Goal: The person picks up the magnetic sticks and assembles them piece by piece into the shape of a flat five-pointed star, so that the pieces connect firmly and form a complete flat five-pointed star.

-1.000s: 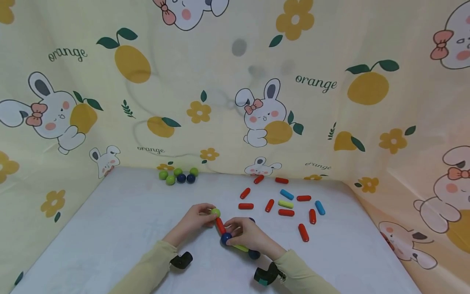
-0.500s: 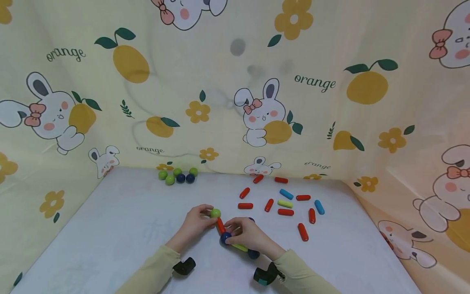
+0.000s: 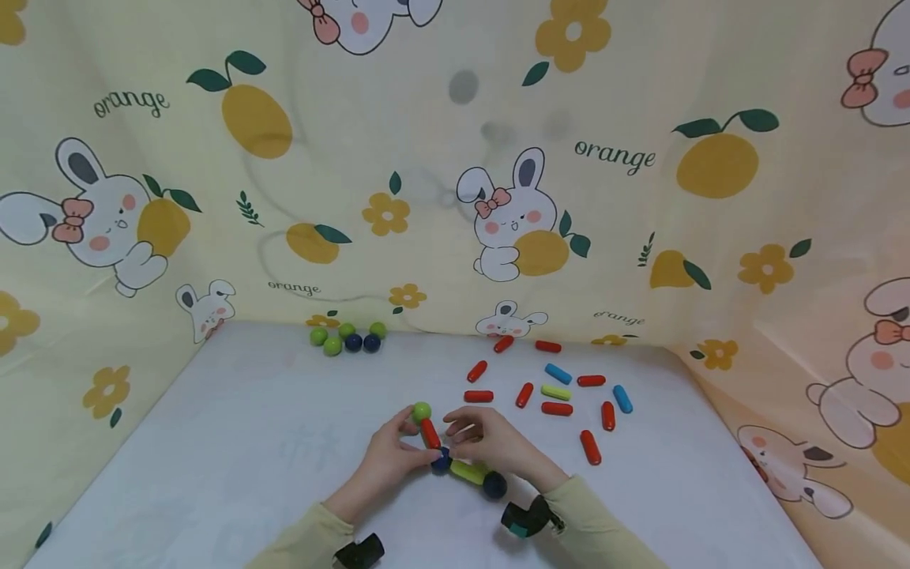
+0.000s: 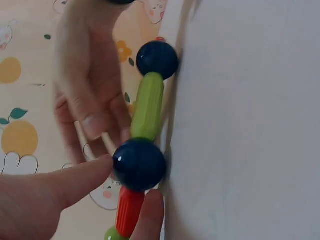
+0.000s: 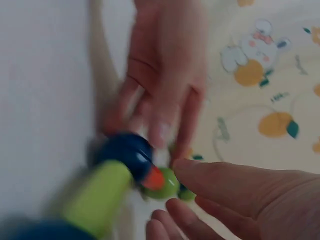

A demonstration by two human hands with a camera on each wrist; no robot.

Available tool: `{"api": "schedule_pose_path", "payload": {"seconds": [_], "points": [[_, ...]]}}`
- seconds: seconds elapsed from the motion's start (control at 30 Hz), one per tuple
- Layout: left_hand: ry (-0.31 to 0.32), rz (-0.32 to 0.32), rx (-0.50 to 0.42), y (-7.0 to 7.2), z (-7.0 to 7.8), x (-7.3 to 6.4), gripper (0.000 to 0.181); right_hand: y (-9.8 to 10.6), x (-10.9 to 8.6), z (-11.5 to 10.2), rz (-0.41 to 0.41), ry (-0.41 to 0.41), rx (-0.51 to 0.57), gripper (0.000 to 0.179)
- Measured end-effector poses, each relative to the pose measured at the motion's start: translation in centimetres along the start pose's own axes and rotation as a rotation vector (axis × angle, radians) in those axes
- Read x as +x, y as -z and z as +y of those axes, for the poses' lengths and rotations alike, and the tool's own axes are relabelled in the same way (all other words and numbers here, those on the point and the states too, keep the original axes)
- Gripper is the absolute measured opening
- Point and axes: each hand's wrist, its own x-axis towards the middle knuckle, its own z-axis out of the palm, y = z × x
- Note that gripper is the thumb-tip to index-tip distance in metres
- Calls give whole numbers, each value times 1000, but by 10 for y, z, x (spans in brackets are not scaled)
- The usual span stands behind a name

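Observation:
A joined chain of magnetic balls and rods lies between my hands. It runs from a green ball (image 3: 422, 411) through a red rod (image 3: 430, 434), a dark blue ball (image 4: 139, 164) and a yellow-green rod (image 3: 467, 472) to another dark blue end ball (image 3: 494, 485). My left hand (image 3: 394, 452) pinches the middle blue ball, thumb against its side and a finger beside the red rod. Close by on the right, my right hand (image 3: 501, 444) holds nothing; its fingers are spread loosely just off the chain, seen large in the right wrist view.
Several loose rods, including a red rod (image 3: 590, 447), a blue rod (image 3: 622, 399) and a yellow-green rod (image 3: 556, 392), are scattered at the right on the white table (image 3: 235, 458). Green and dark blue balls (image 3: 353, 342) cluster at the back left. A printed curtain (image 3: 426, 261) stands behind.
My left hand has shifted from the green ball to the middle blue ball. My right hand has let go of that blue ball and moved slightly away to the right.

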Motion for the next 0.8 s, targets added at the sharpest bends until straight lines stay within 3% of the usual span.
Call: {"api": "schedule_pose_path", "payload": {"seconds": [0.27,0.43,0.57,0.8], "points": [[-4,55,77,-11,1,3,103,22,5,11,184,22,-116,35],[-25,32,100,-12,1,3,99,23,6,29,185,-14,-171,33],[-14,0,57,-6,0,3,92,22,-1,34,187,8,-200,29],[-45,-6,2,13,-7,6,57,19,-24,27,144,4,-231,28]]}}
